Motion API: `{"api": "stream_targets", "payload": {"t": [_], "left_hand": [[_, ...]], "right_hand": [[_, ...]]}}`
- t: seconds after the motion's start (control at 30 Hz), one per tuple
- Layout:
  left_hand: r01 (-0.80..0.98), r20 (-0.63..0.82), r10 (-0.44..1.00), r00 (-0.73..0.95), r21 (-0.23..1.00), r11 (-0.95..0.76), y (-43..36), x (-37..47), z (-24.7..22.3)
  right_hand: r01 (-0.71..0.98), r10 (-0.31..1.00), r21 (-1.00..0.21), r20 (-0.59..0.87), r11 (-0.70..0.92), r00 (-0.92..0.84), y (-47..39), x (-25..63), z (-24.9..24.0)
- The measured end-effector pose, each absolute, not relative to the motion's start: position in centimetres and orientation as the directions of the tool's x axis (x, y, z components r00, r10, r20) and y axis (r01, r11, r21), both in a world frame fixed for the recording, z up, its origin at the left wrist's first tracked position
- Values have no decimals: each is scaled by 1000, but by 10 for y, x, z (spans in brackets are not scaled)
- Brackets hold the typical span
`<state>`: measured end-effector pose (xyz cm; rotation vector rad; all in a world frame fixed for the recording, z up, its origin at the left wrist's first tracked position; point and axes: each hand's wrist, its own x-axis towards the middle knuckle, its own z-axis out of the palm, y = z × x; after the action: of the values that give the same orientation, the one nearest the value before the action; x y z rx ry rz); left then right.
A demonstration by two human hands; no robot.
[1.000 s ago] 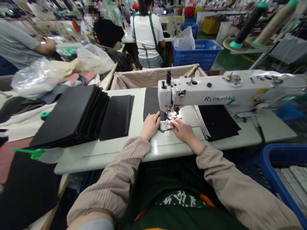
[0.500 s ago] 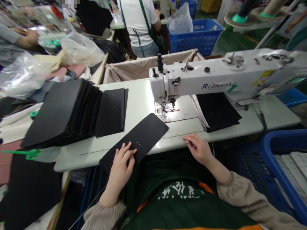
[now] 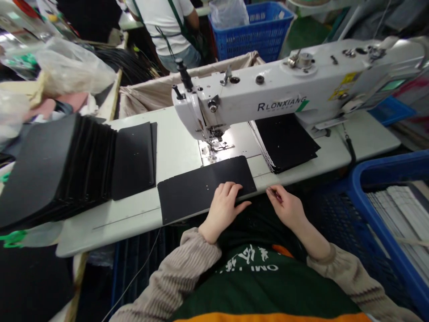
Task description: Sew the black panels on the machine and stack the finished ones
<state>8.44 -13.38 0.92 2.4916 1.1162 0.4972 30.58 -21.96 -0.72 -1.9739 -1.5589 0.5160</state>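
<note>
A black rectangular panel (image 3: 191,193) lies flat along the front edge of the pale sewing table (image 3: 134,221). My left hand (image 3: 226,203) rests on its right half with the fingers spread. Just past the panel's right end, my right hand (image 3: 284,203) is closed at the table edge around a small dark thing, too small to name. Behind the panel stands the white sewing machine (image 3: 241,98), its needle area lit. More black pieces with pale edges (image 3: 284,143) are stacked under the machine arm.
At the left stand a tall stack of black panels (image 3: 40,161) and a smaller pile (image 3: 132,161). A blue crate (image 3: 360,179) holding pale pieces is at the right. Beyond the table are a person in white (image 3: 164,27), a cloth-lined bin (image 3: 140,96) and a blue basket (image 3: 248,36).
The panel has moved right and turned nearly parallel to the table edge, with my left hand on it. My right hand stays closed near the edge. The view has shifted.
</note>
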Motion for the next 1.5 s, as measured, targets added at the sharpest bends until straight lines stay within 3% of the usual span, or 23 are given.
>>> {"api": "stream_targets", "payload": {"t": [0.1,0.2,0.5,0.73,0.9,1.1,1.17,1.27,1.4,1.5], "left_hand": [[623,151,733,663,432,-652,-135,106,0],[616,149,751,644,482,-623,-134,109,-4],[582,120,787,605,609,-540,-138,108,1],[533,138,758,638,632,-563,-140,103,7],[488,117,686,718,618,-616,-133,35,17],[776,-10,864,504,445,-448,-134,-77,10],[761,-40,879,475,521,-387,-138,-103,12],[659,-28,925,379,710,-249,-146,-125,26],[513,-26,1000,17,858,14,-151,-126,56],[312,-149,978,-148,931,189,-148,-119,73]], "right_hand": [[820,981,-546,-25,-172,190,-222,301,-5],[863,991,-487,-36,-133,132,-222,296,-4],[904,991,-409,-97,-121,89,-208,282,-3],[904,990,-405,-78,-139,117,-207,284,-5],[872,987,-476,41,-116,153,-204,295,-2],[886,990,-444,95,132,-100,-186,295,4],[850,978,-484,91,208,-187,-179,295,6],[708,970,-666,119,236,-211,-169,295,13],[562,992,-819,129,115,-15,-160,291,34],[519,989,-854,114,47,97,-154,286,48]]}}
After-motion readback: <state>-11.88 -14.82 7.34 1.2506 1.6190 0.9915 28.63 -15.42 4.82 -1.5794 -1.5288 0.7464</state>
